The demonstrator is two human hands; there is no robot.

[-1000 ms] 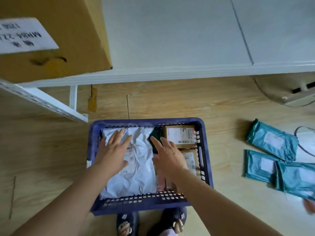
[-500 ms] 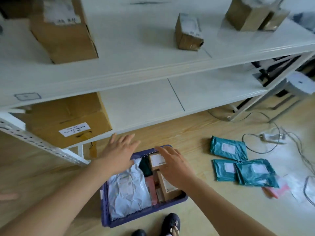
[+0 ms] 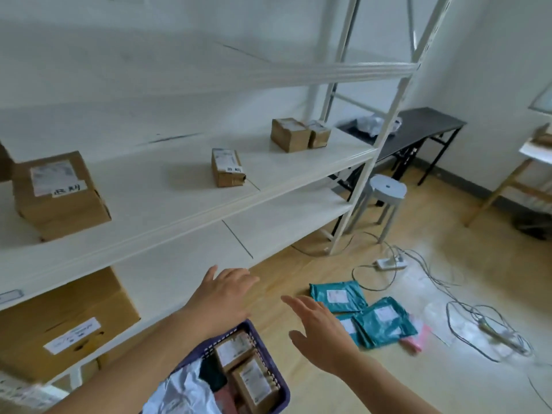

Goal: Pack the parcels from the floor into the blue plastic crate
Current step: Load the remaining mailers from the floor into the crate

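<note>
The blue plastic crate (image 3: 259, 344) sits at the bottom middle, partly under my left forearm. Inside lie a white poly bag (image 3: 182, 392), brown parcels (image 3: 252, 380) with labels, and a dark item. My left hand (image 3: 222, 297) hovers above the crate's far corner, fingers straight, holding nothing. My right hand (image 3: 321, 330) is lifted to the right of the crate, fingers spread, empty. On the floor just right of it lie three teal mailer parcels (image 3: 379, 322), with a pink packet (image 3: 416, 342) beside them.
A white shelving rack (image 3: 191, 210) with several cardboard boxes (image 3: 59, 192) fills the left. A large box (image 3: 59, 324) stands on its lowest shelf. Cables and a power strip (image 3: 391, 262) trail across the floor at right. A grey stool (image 3: 385, 192) and black table (image 3: 418, 130) stand behind.
My view has swung up and to the right. Both hands have lifted off the parcels in the crate; the right hand has moved right, toward the teal mailers.
</note>
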